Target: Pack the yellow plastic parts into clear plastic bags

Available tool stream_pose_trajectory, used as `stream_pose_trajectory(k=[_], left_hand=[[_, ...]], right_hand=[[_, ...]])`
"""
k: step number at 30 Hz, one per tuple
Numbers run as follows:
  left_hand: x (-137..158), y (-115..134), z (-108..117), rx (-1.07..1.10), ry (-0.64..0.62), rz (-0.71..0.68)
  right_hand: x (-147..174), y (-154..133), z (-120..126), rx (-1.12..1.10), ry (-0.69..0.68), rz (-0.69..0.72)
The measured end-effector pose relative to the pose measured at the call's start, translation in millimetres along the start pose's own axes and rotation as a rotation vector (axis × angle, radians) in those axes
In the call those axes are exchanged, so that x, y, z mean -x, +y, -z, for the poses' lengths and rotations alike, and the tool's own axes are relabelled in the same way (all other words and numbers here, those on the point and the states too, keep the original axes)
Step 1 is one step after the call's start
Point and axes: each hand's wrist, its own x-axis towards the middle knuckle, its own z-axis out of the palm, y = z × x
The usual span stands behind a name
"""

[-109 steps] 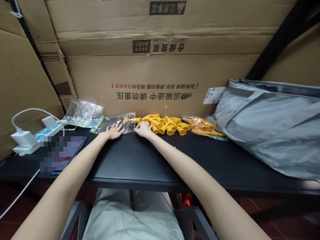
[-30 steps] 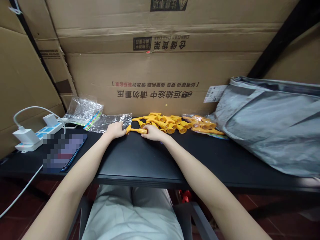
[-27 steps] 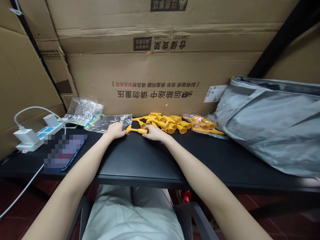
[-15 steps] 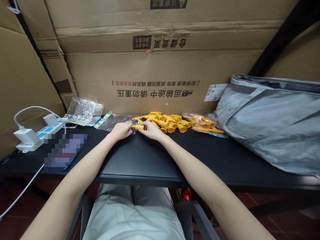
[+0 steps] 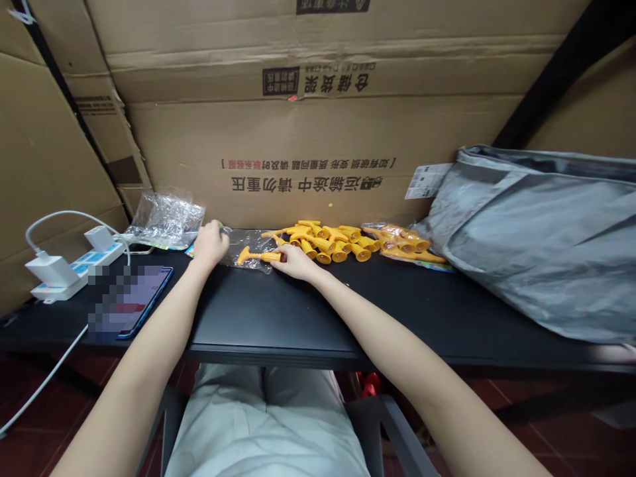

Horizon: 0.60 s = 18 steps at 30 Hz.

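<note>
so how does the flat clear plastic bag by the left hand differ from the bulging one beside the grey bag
The flat clear plastic bag looks thin, while the bulging clear plastic bag is filled with yellow pieces. The left hand covers part of the flat bag, while the bulging bag lies away from it. Both are see-through with coloured strips.

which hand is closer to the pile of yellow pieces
Right. The right hand is at the front left of the pile, holding a separate yellow piece; the left hand is farther left, at the clear bag.
</note>
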Motion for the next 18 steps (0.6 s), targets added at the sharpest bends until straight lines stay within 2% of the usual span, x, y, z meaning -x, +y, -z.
stream_pose_trajectory(k=[3, 6, 13, 18], left_hand=[[-4, -23, -2, -0.066, 0.014, 0.277], [-5, -40, -5, -0.064, -0.061, 0.387], [-18, -58, -18, 0.062, -0.116, 0.340], [-25, -61, -24, 0.370, 0.055, 0.245]], right_hand=[[-1, 1, 0, -0.006, -0.011, -0.007], [-2, -2, 0, -0.016, -0.016, -0.006], [-7, -12, 1, -0.034, 0.033, 0.071], [-9, -18, 8, 0.011, 0.150, 0.155]])
